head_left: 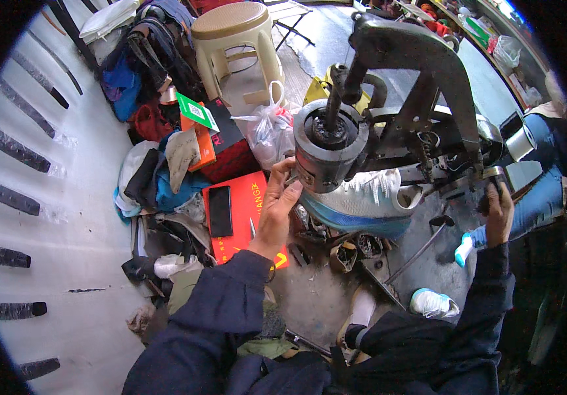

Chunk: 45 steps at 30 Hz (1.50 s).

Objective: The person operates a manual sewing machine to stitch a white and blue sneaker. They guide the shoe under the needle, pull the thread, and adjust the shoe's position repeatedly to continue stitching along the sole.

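A dark, hand-cranked shoe-sewing machine [415, 46] stands before me, with a thick round head [329, 155] at its left end. Under that head sits a white and blue sneaker [369, 204], its laces and opening toward the right. My left hand [275, 214] is closed at the left lower side of the head, thumb and fingers against it beside the sneaker's toe; the exact contact is partly hidden. On the machine's right, my right hand [499, 214] wraps around a crank handle [493, 172].
A phone [220, 211] lies on a red box [247, 197] at left. Behind are a plastic bag [271, 131], a stool [234, 33] and piled bags. Another white sneaker [433, 303] rests on the floor. A person in jeans [537, 204] sits at right, one socked foot [464, 250] showing.
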### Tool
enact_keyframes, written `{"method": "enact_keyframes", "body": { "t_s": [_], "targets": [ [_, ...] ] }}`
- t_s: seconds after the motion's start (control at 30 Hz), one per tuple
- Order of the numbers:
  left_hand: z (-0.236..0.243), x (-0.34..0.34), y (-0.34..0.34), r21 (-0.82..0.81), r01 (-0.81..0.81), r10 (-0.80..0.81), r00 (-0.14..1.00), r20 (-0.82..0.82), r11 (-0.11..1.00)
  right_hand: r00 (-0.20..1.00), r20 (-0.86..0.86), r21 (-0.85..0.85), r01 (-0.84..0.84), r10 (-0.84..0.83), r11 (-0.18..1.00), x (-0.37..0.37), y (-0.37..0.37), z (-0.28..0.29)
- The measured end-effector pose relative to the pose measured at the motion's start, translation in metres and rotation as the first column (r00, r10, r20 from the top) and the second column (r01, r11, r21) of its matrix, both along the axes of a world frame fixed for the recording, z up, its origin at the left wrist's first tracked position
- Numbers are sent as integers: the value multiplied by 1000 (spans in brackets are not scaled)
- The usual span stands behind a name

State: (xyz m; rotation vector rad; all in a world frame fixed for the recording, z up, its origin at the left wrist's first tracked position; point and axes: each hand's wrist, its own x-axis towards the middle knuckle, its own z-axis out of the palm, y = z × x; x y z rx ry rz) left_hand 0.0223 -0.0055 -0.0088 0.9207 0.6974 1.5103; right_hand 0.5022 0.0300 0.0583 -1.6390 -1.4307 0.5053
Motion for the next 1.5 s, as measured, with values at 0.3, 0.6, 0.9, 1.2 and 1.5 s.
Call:
{"method": "enact_keyframes", "body": {
  "t_s": [0.3, 0.6, 0.9, 1.2, 1.5],
  "targets": [
    [-9, 15, 1, -102, 27, -22, 998, 54, 994, 988, -26, -430, 126, -152, 894, 36, 11, -97],
    [-18, 18, 1, -66, -6, 6, 1000, -8, 998, 968, -190, -44, -176, 165, 983, 16, -5, -4],
    [-14, 15, 5, -79, -24, 27, 999, 42, 997, 997, -41, -480, 35, -62, 877, 46, 8, -104],
    [-14, 16, 8, -91, -82, 78, 996, -40, 992, 995, -98, -40, -22, 18, 999, 23, 3, -3],
    [-9, 15, 6, -184, -36, 48, 997, 63, 982, 989, -125, -496, -126, 74, 859, 23, 3, -104]
  ]
}}
